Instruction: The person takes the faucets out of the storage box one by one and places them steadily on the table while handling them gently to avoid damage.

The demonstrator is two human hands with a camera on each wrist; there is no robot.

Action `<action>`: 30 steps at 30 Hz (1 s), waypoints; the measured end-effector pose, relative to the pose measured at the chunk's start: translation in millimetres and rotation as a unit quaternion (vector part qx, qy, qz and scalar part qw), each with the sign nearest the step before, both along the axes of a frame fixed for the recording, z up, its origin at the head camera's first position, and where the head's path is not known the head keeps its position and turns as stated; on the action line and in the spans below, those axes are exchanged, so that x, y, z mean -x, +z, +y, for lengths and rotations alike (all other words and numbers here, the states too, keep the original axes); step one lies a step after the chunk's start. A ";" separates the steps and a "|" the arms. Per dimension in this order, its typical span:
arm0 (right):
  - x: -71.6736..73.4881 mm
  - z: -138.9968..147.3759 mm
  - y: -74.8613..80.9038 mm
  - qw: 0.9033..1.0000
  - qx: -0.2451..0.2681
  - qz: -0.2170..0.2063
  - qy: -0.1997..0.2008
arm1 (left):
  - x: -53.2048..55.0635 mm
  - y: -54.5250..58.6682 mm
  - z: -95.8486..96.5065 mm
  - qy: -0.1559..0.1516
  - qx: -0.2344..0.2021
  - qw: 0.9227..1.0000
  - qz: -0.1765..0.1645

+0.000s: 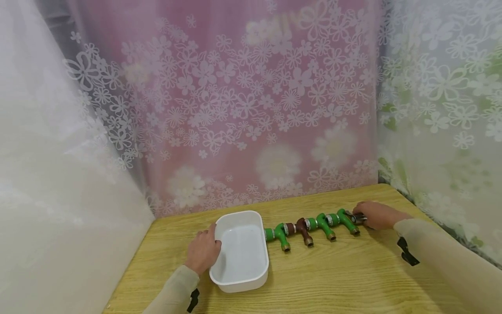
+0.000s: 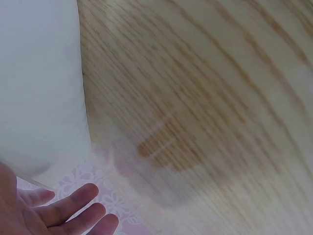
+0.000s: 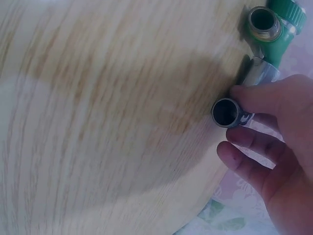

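Observation:
A white rectangular basin (image 1: 240,287) stands on the table, with my left hand (image 1: 203,249) at its left rim. In the left wrist view the fingers (image 2: 73,205) of that hand are extended and spread below the basin's wall (image 2: 39,88); the thumb is hidden there. At the far right my right hand (image 1: 378,216) pinches a silver tap (image 3: 259,72), whose dark round outlet faces the camera. The silver tap sits at the end of a row of a green tap (image 1: 280,233), a brown tap (image 1: 302,229) and two more green taps (image 1: 323,224).
The wood-grain table (image 1: 325,283) carries everything. A pink flowered curtain (image 1: 251,109) hangs along its back edge, a white curtain (image 1: 70,196) at the left and a pale green-patterned one (image 1: 451,152) at the right. The row's left end meets the basin's right side.

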State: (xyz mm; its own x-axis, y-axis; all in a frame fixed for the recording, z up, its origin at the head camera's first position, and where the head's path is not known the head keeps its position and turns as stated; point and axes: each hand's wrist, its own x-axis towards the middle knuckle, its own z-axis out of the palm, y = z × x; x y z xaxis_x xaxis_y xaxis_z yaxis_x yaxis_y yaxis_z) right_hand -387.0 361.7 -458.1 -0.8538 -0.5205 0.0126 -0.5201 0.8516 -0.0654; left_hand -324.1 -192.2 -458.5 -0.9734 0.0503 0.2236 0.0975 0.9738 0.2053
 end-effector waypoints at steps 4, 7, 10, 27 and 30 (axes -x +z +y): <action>0.8 1.4 -1.1 1.000 -0.006 0.007 -0.001 | -1.1 1.1 -0.3 -0.001 0.001 1.000 -0.003; 1.5 1.5 -1.8 1.000 -0.006 0.011 -0.002 | -1.6 1.7 -0.6 -0.002 -0.001 1.000 -0.004; 1.2 0.4 -1.9 1.000 -0.003 0.012 -0.003 | -2.3 2.0 -0.7 -0.003 -0.004 1.000 -0.002; -10.8 -3.7 5.1 0.999 -0.010 0.002 -0.046 | -1.9 0.7 -5.0 -0.019 -0.013 1.000 0.003; -14.7 -9.4 9.3 0.999 -0.016 0.031 -0.034 | -2.0 -0.4 -6.4 -0.020 -0.011 1.000 0.003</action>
